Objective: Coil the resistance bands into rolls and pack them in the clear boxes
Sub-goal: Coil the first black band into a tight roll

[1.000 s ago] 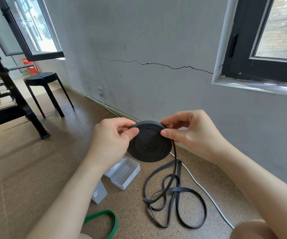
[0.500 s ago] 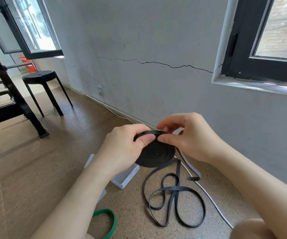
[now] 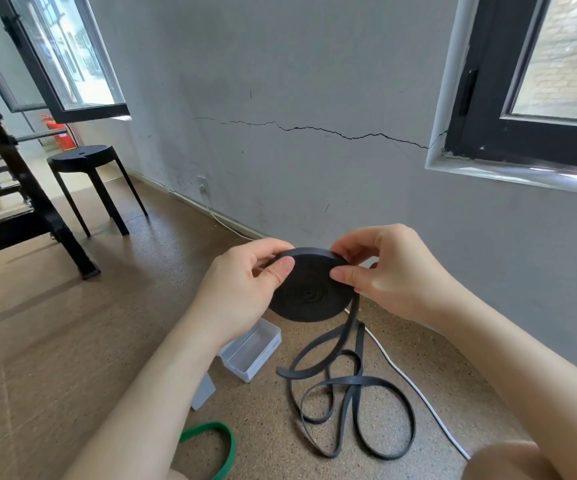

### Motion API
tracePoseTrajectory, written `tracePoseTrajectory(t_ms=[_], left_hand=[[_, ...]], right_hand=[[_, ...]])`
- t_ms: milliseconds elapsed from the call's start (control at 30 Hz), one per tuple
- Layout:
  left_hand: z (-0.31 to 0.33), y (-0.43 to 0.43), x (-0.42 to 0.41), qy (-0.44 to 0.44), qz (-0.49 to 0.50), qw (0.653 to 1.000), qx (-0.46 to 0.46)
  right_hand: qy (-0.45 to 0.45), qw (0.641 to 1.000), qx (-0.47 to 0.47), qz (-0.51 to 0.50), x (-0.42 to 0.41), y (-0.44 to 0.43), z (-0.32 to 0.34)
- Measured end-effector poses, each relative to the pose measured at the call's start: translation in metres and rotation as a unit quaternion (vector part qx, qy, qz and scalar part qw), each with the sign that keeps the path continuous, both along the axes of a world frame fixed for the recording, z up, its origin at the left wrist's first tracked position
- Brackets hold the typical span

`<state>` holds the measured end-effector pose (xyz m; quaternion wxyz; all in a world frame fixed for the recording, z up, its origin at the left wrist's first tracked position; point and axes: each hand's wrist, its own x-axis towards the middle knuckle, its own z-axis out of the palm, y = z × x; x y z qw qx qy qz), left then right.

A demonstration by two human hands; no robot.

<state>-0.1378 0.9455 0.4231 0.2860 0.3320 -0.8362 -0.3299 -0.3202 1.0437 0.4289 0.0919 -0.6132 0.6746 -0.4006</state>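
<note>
Fingers (image 3: 282,268) of left hand (image 3: 242,289) and right hand (image 3: 384,275) pinched the rim of the black roll (image 3: 309,296), held in the air above the floor (image 3: 72,341). Loose tail (image 3: 349,386) hung from its right side and lay looped below. Clear box (image 3: 252,348) sat beside the loops; green band (image 3: 218,445) nearer. Coiling looked partway done; next move likely called for turning the roll and feeding in slack, kept taut.
</note>
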Motion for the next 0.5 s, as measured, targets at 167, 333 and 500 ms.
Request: tracePoseTrajectory(t_ms=[167,333,500], left_hand=[[0.004,0.018,-0.007,-0.104,0.001,0.970,-0.220],[0.001,0.011,-0.007,-0.085,0.040,0.977,-0.190],[-0.001,0.001,-0.002,0.000,0.084,0.992,-0.094]], right_hand=[[0.133,0.991,-0.015,0.026,0.008,-0.001,-0.001],[0.005,0.999,-0.029,0.031,0.009,-0.003,-0.004],[-0.115,0.992,-0.030,0.031,0.001,-0.001,-0.003]])
